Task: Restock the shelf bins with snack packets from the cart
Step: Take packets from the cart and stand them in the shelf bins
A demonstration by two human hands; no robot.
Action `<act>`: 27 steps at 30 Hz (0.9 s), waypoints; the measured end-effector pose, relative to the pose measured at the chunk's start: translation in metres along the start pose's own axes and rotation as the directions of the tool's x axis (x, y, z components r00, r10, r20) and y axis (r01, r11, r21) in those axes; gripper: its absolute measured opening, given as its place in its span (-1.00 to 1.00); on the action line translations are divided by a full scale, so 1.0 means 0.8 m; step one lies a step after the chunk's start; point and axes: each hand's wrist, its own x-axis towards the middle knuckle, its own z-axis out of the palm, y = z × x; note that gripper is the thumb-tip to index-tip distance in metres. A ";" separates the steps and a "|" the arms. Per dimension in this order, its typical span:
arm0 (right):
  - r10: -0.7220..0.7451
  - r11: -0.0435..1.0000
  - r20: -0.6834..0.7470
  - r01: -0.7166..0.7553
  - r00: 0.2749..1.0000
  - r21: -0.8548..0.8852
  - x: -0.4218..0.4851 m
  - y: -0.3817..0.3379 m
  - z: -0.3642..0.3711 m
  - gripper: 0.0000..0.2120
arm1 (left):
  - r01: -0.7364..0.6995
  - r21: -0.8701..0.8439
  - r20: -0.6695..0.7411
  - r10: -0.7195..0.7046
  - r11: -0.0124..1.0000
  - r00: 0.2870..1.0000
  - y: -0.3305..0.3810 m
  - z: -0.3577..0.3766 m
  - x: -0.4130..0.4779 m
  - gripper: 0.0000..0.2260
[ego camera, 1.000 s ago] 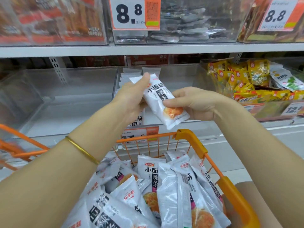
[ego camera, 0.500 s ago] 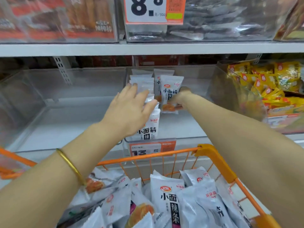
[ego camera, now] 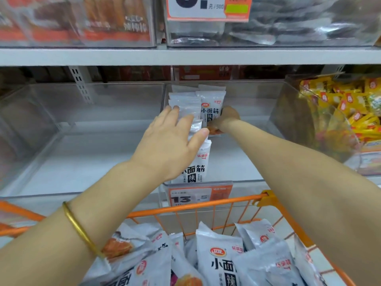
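Against the left wall of the clear middle bin (ego camera: pixel 237 157), a row of white snack packets (ego camera: pixel 185 104) stood on edge, running from the front lip to the back. The left hand (ego camera: pixel 171 141) lay open with straight fingers, its fingertips touching the tops of that row and its thumb beside the packet nearest the front. A gold bangle (ego camera: pixel 82 230) sat on that wrist.

Just right of the row, far back in the bin, the right hand (ego camera: pixel 226 118) gripped the lower end of one upright snack packet (ego camera: pixel 212 108), which touched the row's right side (the fingers themselves were hidden behind the hand). To the right of this packet the bin's bare floor ran on to its slanted clear side wall, beyond which yellow packets (ego camera: pixel 350 104) were heaped in the neighbouring bin.

An orange price tag (ego camera: pixel 198 195) hung on the middle bin's front lip, and the grey shelf edge (ego camera: pixel 185 56) crossed above both arms.

Below, the orange wire cart (ego camera: pixel 206 203) stood with its rim near the bin's front, and a heap of white packets (ego camera: pixel 218 254) lay inside it between the forearms.
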 end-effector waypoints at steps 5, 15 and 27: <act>0.064 0.995 0.008 -0.065 0.998 0.070 -0.003 -0.001 0.000 -0.79 | 0.006 0.017 0.017 -0.006 1.000 1.000 0.001 -0.003 0.000 -0.47; -0.164 0.984 -0.030 0.166 0.986 0.059 -0.115 -0.003 -0.100 -0.74 | -0.110 -0.016 -0.133 0.107 0.994 0.985 0.034 -0.024 -0.032 -0.55; -0.053 0.581 0.690 0.584 0.722 -0.566 -0.298 0.042 -0.109 -0.66 | -0.058 -0.108 -0.058 0.052 0.993 0.997 0.100 -0.037 -0.080 -0.71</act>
